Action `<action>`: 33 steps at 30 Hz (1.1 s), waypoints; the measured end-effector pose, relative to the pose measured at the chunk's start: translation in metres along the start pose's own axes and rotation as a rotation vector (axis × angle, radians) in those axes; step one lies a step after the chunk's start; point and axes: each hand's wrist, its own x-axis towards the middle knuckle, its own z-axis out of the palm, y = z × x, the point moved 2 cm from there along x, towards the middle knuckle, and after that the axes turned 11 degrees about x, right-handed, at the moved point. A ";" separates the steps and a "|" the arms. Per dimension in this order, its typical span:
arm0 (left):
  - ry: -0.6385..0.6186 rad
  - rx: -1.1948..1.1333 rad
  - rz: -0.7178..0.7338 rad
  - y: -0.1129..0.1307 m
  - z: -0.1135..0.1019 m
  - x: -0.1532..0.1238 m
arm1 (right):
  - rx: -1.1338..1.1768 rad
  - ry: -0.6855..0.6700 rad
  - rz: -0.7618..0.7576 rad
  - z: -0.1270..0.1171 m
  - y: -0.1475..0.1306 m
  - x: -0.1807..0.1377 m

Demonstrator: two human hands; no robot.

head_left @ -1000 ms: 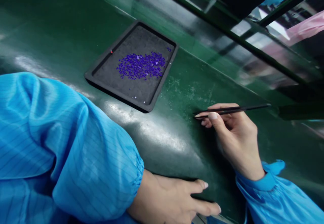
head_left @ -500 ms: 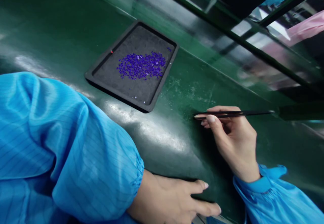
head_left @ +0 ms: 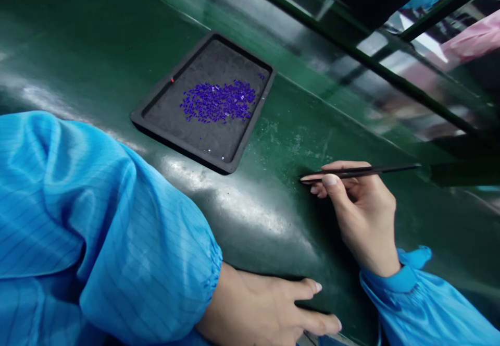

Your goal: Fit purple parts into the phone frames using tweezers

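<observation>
From the right hand (head_left: 359,210), pinching tweezers (head_left: 371,171) that stretch toward 3 o'clock, bare tabletop (head_left: 292,127) runs free toward 10 o'clock up to the raised rim of the black tray (head_left: 183,150). It also runs free toward 7 o'clock as far as the left hand (head_left: 265,309) lying flat at the near edge. A slanting green rail (head_left: 351,49) closes off 12 to 2 o'clock, and the wide blue sleeve (head_left: 97,231) fills 8 to 9 o'clock.
</observation>
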 end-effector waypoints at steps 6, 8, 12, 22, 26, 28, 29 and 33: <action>0.022 0.045 -0.020 0.000 0.001 0.000 | 0.024 -0.005 0.009 0.002 -0.002 0.004; 0.061 0.072 -0.050 0.001 0.001 -0.001 | 0.030 -0.020 0.012 0.001 -0.002 0.004; 0.127 0.080 -0.076 0.003 0.003 -0.002 | 0.020 -0.054 0.022 -0.001 -0.004 0.006; 0.034 -0.034 -0.055 -0.001 0.000 0.000 | -0.062 -0.054 -0.022 -0.003 0.002 0.001; 0.071 -0.008 -0.059 0.001 0.002 -0.001 | -0.103 -0.050 -0.037 -0.005 0.005 -0.003; 0.121 0.030 -0.087 0.001 0.002 -0.002 | -0.131 -0.048 -0.048 -0.005 0.005 -0.004; 0.134 0.050 -0.094 0.001 0.003 -0.002 | -0.141 -0.045 -0.050 -0.005 0.005 -0.004; 0.071 0.141 -0.068 -0.002 0.002 -0.001 | -0.099 -0.022 -0.039 -0.002 0.003 -0.003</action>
